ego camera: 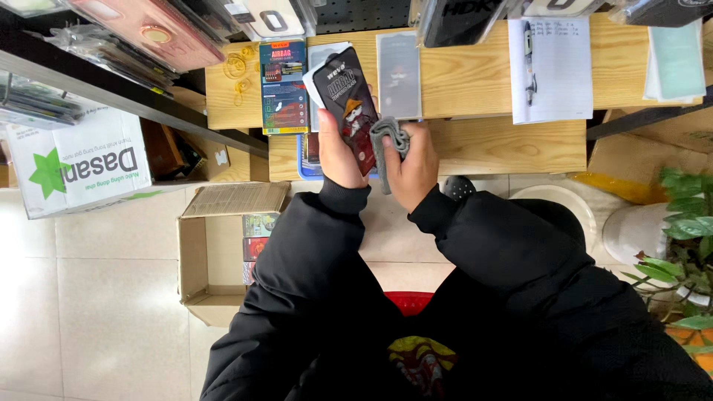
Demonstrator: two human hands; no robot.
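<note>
My left hand (333, 154) holds a flat black phone-accessory package (347, 104) with a cartoon figure printed on it, tilted upright above the wooden desk (490, 141). A white sheet or second pack sits behind it in the same grip. My right hand (413, 165) is closed around a bunched grey cloth (388, 137), which touches the package's lower right edge. Both arms wear black puffy sleeves.
On the desk lie a blue-green boxed pack (283, 87), a grey sleeve (399, 74), yellow rubber bands (238, 68) and a notepad with a pen (551, 67). An open cardboard box (215, 260) stands on the floor at left. A potted plant (687, 245) is at right.
</note>
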